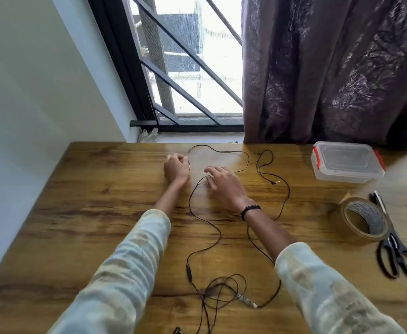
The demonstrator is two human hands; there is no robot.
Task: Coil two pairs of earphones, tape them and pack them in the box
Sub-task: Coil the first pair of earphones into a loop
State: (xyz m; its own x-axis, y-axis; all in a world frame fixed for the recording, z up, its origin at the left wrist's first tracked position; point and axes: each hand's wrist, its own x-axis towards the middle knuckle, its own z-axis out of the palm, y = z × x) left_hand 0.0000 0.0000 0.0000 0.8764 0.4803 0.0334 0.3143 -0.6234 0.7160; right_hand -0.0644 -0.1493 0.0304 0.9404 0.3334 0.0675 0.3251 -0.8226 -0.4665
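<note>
Head view shows the earphones (218, 233) as thin black cable strewn loose over the middle of the wooden table (77, 213), not yet coiled. One run loops from the far edge near the window down past both wrists; a tangle of loops (221, 289) lies near the front edge, between the sleeves, with an inline remote (188, 271) just above it on the left strand. A gold-tipped jack plug (275, 182) lies bare, to the right of the hands. Whether the strands make up one pair or two I cannot tell for certain.

The left hand (176, 168) is curled into a loose fist at the far end of the cable and seems to pinch a short stiff piece there, probably an earbud stem or splitter. The right hand (221, 183) lies spread, fingers fairly straight, pressing or touching the strand beneath it, gripping nothing that I can see.

Cable like this should be very light, limp and springy: it will twist, snag on itself and uncoil unless held. The best hold is likely at a firm end, plug or earbuds, winding the slack round the fingers of the other hand and keeping a pinch on the bundle until tape goes on.

Further right sit the clear lidded box (347, 161) with red clips, closed, then the roll of brown tape (363, 219), and black scissors (394, 249) partly under the roll.
</note>
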